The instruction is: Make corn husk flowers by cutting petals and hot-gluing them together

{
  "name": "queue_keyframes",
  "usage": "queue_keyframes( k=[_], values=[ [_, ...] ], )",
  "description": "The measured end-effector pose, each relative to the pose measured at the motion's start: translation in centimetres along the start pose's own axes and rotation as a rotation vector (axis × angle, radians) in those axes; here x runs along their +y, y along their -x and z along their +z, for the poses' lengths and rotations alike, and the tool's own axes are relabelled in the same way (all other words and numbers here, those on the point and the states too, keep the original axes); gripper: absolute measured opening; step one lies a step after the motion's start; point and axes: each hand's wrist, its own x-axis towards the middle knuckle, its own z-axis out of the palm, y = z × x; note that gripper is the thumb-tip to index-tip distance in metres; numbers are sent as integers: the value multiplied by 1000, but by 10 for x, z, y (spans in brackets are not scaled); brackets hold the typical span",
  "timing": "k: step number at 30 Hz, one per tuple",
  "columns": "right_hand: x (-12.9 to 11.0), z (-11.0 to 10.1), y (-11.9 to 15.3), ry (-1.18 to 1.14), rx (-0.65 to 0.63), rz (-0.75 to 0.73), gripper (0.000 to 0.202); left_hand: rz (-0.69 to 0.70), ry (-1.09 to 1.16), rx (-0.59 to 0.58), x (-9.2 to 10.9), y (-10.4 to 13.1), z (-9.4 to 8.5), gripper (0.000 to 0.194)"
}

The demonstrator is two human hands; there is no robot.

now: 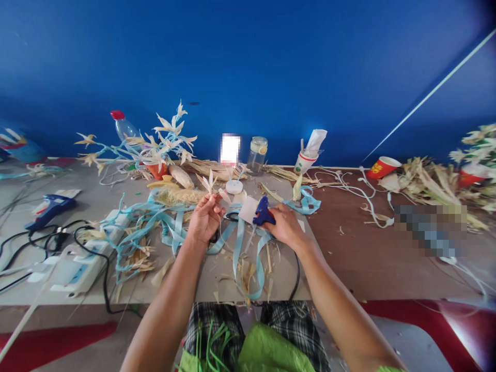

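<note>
My left hand [206, 217] pinches a small pale husk flower [208, 182] between thumb and fingertips, its petals pointing up. To its right, my right hand [287, 223] is closed around a dark blue glue gun [264, 211]; part of the handle is hidden by the fingers. Behind the glue gun lies a white square piece [249, 208]. Light blue ribbon [237, 248] loops over the table below and between both hands. Just beyond the left hand stands a small white round holder [234, 186]. Dry husk scraps are scattered around.
A power strip [87, 261] with black cords lies at left, near a second blue glue gun [50, 209]. Husk flowers on blue stems [170, 126], a glass jar [257, 155] and a white cup [305, 163] stand along the wall. White cables [358, 194] run at right.
</note>
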Motion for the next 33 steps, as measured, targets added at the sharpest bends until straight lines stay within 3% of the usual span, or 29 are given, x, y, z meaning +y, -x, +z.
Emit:
queue_keyframes(
  k=[2, 4, 8, 10, 13, 18, 24, 33],
  values=[
    [1, -2, 1, 25, -22, 5, 31, 2, 3, -42, 0, 1, 0, 14],
    [-1, -6, 1, -19, 55, 25, 33, 2, 4, -75, 0, 1, 0, 14],
    [-20, -21, -7, -425, 244, -92, 26, 12, -11, -112, -1, 4, 2, 16],
    [-39, -24, -13, -691, 180, -201, 27, 12, -34, -131, -2, 6, 3, 16],
    [-71, -20, -22, -915, 90, -285, 33, 9, -61, -134, -2, 6, 2, 16],
    [-101, -9, -30, -1065, 43, -182, 24, 18, -59, -66, -2, 4, 1, 19],
    [-100, -6, -31, -1095, 85, -66, 14, 17, -63, -93, -2, 5, 3, 18],
    [-84, -16, -34, -1098, 122, -36, 31, 100, -110, -19, 1, 2, 4, 19]
  ],
)
